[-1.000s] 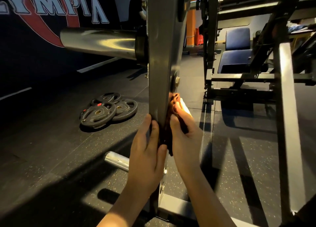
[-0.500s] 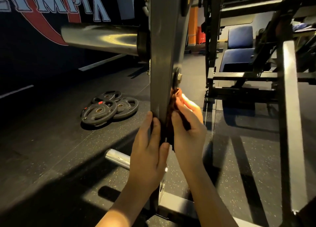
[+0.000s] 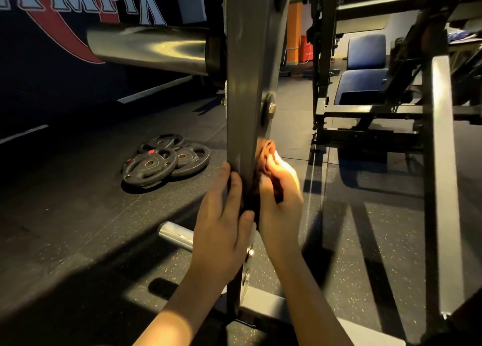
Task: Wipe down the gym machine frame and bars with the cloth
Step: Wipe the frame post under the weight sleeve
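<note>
Right grip (image 3: 280, 205) is curled round a bunched dark brown cloth (image 3: 266, 150), thumb on the near side and fingers on the far side, holding it against the right face of the grey upright post (image 3: 242, 85) of the gym machine frame. The cloth sits just below a bolt (image 3: 271, 109) on that face, and its lower end hangs in shadow between the two grips. Sunlight strikes the right fingers brightly.

Left grip (image 3: 221, 223) is open, with straight fingers laid flat along the left edge of the same post and the thumb resting on its near face beside the cloth's lower end.

A thick chrome bar (image 3: 148, 48) juts left from the post higher up. On the speckled black floor (image 3: 78, 228) to the left lie three overlapping weight plates (image 3: 167, 160), well apart from the post. A short chrome peg (image 3: 177, 235) sticks out low on the left, near the left wrist. Farther right stand a second grey upright (image 3: 443, 163) and, behind it, a blue padded seat (image 3: 365, 66) on a dark frame.
</note>
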{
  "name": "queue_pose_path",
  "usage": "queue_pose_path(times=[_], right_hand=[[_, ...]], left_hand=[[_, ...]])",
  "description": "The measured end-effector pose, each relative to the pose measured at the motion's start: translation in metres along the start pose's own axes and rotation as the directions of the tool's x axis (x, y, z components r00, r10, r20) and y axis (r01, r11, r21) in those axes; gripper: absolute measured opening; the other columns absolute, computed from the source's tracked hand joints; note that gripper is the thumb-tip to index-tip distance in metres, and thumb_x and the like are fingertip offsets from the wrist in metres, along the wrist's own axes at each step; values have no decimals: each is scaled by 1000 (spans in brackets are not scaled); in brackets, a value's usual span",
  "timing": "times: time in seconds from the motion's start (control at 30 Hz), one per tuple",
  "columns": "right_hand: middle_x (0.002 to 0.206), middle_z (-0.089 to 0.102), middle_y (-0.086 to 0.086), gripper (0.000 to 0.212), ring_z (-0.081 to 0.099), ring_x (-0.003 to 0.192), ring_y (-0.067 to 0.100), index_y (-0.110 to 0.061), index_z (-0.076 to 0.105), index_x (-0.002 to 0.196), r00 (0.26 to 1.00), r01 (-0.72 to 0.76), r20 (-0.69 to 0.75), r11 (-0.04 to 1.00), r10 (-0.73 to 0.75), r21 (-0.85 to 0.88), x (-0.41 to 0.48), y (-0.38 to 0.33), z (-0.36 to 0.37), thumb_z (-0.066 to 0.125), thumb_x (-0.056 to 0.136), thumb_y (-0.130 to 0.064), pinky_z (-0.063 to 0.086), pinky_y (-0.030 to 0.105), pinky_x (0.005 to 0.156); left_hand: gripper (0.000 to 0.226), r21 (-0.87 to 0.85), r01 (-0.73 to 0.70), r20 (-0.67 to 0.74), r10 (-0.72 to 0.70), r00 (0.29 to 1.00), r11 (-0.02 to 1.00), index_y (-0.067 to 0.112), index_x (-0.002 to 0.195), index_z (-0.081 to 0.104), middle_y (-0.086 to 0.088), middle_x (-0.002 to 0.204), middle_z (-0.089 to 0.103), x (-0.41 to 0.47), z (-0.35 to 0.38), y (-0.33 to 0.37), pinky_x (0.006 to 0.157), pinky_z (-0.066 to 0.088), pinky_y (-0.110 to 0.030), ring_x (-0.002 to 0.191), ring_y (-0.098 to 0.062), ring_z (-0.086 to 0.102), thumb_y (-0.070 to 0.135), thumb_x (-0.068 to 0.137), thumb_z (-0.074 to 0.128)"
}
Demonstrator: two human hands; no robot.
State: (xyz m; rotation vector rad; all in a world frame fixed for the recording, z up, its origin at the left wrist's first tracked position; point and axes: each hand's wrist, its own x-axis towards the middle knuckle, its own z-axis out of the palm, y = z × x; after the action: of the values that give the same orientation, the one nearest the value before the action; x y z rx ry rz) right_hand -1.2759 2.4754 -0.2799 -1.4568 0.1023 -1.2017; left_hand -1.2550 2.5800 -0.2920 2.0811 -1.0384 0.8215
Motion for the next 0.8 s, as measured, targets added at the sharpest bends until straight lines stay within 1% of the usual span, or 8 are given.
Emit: queue_pose_path(times=[0.13, 0.23, 0.33, 0.4, 0.47, 0.6, 0.7, 0.8], right_hand=[[114, 65, -4, 34, 65, 101, 9, -27, 57, 125, 869, -494, 3, 869, 494, 39, -39, 29, 4, 54, 96, -11, 56, 35, 88], [107, 66, -2, 30, 65, 96, 3, -16, 59, 121, 942, -335, -3, 942, 335, 14, -29, 4, 2, 54, 95, -4, 55, 25, 85], [120, 57, 7, 25, 59, 111, 8, -11, 58, 113, 996, 57, 57, 994, -62, 94, -8, -26, -3, 55, 93, 3, 49, 21, 93], [125, 54, 7, 25, 57, 115, 9, -13, 58, 113, 991, 93, 87, 990, -102, 102, -4, -25, -5, 55, 93, 2, 48, 20, 94], [121, 57, -1, 25, 59, 109, 2, -20, 58, 113, 995, -74, 75, 997, 71, 31, -11, -4, -7, 54, 95, -3, 49, 15, 87], [108, 66, 6, 26, 67, 85, 9, -37, 59, 105, 844, -535, 65, 844, 532, 30, -35, 25, -7, 57, 94, -13, 57, 24, 70], [112, 63, 5, 28, 62, 94, -5, -23, 60, 105, 973, -222, 63, 975, 223, -16, -26, 1, -7, 56, 93, 1, 51, 12, 79], [115, 60, 16, 22, 62, 105, 4, -4, 60, 109, 991, 64, 109, 995, -72, 75, -9, -8, -10, 54, 92, 8, 50, 15, 86]], left_hand=[[56, 28, 13, -6, -13, 1000, 1000, 11, 147, 23, -1, 156, 14, 1, 1, 3, 110, 32, -49, 142, -15, 20, 46, 105, 17], [57, 13, 8, -3, -8, 1000, 1000, 10, 148, 22, -2, 156, 14, 0, 0, 4, 111, 28, -45, 140, -5, 14, 47, 105, 18], [63, -41, 7, 41, -6, 999, 999, 6, 150, 29, -1, 158, 13, 0, -3, 1, 106, 42, -49, 140, -17, 31, 48, 105, 20], [65, -52, 18, 64, -15, 998, 998, 5, 151, 28, 1, 158, 11, 0, -6, -1, 101, 46, -52, 138, -22, 35, 49, 104, 20], [65, -44, 21, 61, -18, 998, 999, 7, 152, 24, 3, 159, 9, -1, -7, -3, 104, 44, -54, 141, -20, 29, 50, 103, 19], [66, -53, 35, 57, -32, 998, 998, 9, 151, 22, 8, 158, 10, 0, -8, 1, 105, 42, -57, 144, -23, 25, 53, 102, 16], [69, -92, 59, 64, -54, 997, 994, 7, 151, 27, 9, 157, 12, 0, -8, 1, 106, 41, -56, 144, -24, 27, 54, 102, 16], [68, -102, 48, 64, -42, 997, 994, 5, 152, 27, 5, 159, 12, 0, -8, -2, 109, 38, -55, 146, -23, 24, 51, 103, 19]])
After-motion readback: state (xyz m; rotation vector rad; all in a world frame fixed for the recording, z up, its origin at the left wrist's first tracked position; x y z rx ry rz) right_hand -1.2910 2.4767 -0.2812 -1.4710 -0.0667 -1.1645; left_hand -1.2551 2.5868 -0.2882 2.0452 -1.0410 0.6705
